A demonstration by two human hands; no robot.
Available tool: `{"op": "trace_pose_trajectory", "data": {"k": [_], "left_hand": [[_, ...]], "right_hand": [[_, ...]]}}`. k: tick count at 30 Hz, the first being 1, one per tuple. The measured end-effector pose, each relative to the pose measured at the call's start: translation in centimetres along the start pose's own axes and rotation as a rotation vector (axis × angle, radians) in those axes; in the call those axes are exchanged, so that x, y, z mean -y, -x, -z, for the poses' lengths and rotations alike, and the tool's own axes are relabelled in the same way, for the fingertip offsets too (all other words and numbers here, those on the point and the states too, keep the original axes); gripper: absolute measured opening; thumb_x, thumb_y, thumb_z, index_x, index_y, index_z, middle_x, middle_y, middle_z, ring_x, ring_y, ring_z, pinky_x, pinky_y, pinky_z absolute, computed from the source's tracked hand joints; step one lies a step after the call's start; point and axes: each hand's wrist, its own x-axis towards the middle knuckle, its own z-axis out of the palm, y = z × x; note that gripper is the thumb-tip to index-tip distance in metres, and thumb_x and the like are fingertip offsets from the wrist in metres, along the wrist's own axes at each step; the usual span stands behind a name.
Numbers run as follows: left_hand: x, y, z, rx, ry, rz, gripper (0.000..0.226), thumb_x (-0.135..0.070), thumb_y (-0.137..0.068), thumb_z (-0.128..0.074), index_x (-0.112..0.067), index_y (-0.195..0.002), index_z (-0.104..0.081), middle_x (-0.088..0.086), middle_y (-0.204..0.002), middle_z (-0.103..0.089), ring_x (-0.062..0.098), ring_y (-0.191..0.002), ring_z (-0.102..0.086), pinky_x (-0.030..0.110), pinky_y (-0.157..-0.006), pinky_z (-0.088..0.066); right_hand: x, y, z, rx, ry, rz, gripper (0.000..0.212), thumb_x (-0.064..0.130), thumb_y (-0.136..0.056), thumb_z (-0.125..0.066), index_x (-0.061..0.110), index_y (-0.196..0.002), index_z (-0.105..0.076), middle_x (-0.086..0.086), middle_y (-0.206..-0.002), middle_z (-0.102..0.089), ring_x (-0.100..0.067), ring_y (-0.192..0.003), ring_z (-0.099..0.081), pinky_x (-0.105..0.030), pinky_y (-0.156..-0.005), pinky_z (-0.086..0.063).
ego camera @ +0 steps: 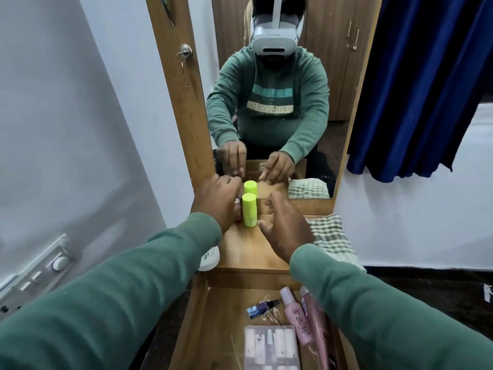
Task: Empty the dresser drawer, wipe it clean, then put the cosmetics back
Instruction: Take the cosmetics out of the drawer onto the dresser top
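The fingers of your left hand (216, 201) are at a small red bottle with a pale cap (237, 210), but the hand hides them, so I cannot tell if they grip it or only touch it. The fingers of your right hand (285, 225) are spread and loosely bent and hold nothing. Its thumb is just beside the foot of the lime-green cylinder (249, 212), which stands upright on the dresser top (250, 252), touching the red bottle. A checked cloth (329, 236) lies on the right. Below, the open drawer (218, 316) holds two pink bottles (294, 316), a dark blue bottle (262, 307) and a clear case (269, 343).
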Motion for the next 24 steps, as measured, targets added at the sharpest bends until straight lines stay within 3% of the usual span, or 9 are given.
{"op": "trace_pose_trajectory", "data": {"k": [3,5,7,9,12,17,20,24], "left_hand": [[-2.5,4.0,1.1,0.004,0.101,-0.154,0.016,-0.024,-0.088,-0.069,-0.021,-0.101,-0.061,0.003,-0.103,-0.068,0.027,-0.093,-0.057,0.039,-0.075,-0.050],[-4.2,7.1,0.3,0.212,0.183,-0.146,0.014,-0.023,-0.089,-0.064,-0.020,-0.102,-0.059,0.005,-0.101,-0.067,0.029,-0.093,-0.059,0.041,-0.077,-0.052],[-5.5,9.8,-1.3,0.456,0.224,-0.069,0.015,-0.025,-0.090,-0.062,-0.019,-0.104,-0.061,0.008,-0.102,-0.067,0.032,-0.095,-0.063,0.040,-0.079,-0.052],[-6.2,11.6,-2.7,0.565,0.203,-0.012,0.021,-0.027,-0.090,-0.065,-0.018,-0.109,-0.064,0.009,-0.106,-0.065,0.033,-0.097,-0.065,0.038,-0.079,-0.051],[-6.8,12.9,-3.3,0.511,0.104,0.031,0.023,-0.025,-0.092,-0.065,-0.018,-0.114,-0.064,0.008,-0.110,-0.064,0.030,-0.099,-0.065,0.039,-0.080,-0.052],[-7.7,15.3,-4.5,0.598,0.071,0.059,0.026,-0.025,-0.094,-0.061,-0.020,-0.118,-0.068,0.008,-0.122,-0.070,0.032,-0.112,-0.066,0.039,-0.095,-0.053],[-7.8,16.2,-5.9,0.688,0.218,0.199,0.024,-0.026,-0.093,-0.063,-0.020,-0.115,-0.071,0.008,-0.121,-0.072,0.029,-0.110,-0.067,0.039,-0.096,-0.054],[-8.1,16.0,-6.5,0.703,0.263,0.268,0.026,-0.021,-0.093,-0.063,-0.016,-0.117,-0.071,0.011,-0.124,-0.070,0.030,-0.114,-0.066,0.038,-0.097,-0.054]], "right_hand": [[-0.5,3.2,0.5,0.041,0.009,0.102,0.022,0.025,-0.091,-0.067,0.031,-0.100,-0.048,0.010,-0.095,-0.060,-0.019,-0.082,-0.058,-0.039,-0.069,-0.052],[-1.0,5.5,0.1,0.153,0.042,0.169,0.003,0.024,-0.095,-0.062,0.026,-0.096,-0.059,0.004,-0.095,-0.065,-0.021,-0.080,-0.061,-0.042,-0.069,-0.054],[-1.4,7.3,-0.4,0.272,0.110,0.201,0.006,0.023,-0.093,-0.061,0.023,-0.087,-0.062,0.000,-0.092,-0.062,-0.025,-0.077,-0.061,-0.044,-0.068,-0.055],[-1.4,8.4,-0.5,0.288,0.204,0.272,0.007,0.024,-0.087,-0.067,0.019,-0.083,-0.063,-0.003,-0.091,-0.057,-0.028,-0.075,-0.061,-0.040,-0.060,-0.051],[-0.7,9.3,-0.1,0.274,0.322,0.393,0.017,0.021,-0.075,-0.078,0.014,-0.086,-0.067,-0.005,-0.088,-0.059,-0.029,-0.078,-0.060,-0.037,-0.056,-0.042],[-0.6,11.2,-0.6,0.458,0.369,0.284,0.014,0.018,-0.091,-0.063,0.013,-0.104,-0.068,-0.012,-0.110,-0.066,-0.037,-0.100,-0.065,-0.043,-0.073,-0.050],[-0.3,11.9,-1.5,0.618,0.442,0.193,0.025,0.005,-0.095,-0.051,0.008,-0.114,-0.068,-0.015,-0.120,-0.066,-0.038,-0.112,-0.064,-0.044,-0.087,-0.051],[-0.3,12.5,-2.6,0.672,0.486,0.157,0.034,-0.001,-0.096,-0.043,0.007,-0.119,-0.067,-0.015,-0.125,-0.066,-0.038,-0.116,-0.063,-0.045,-0.095,-0.047]]}}
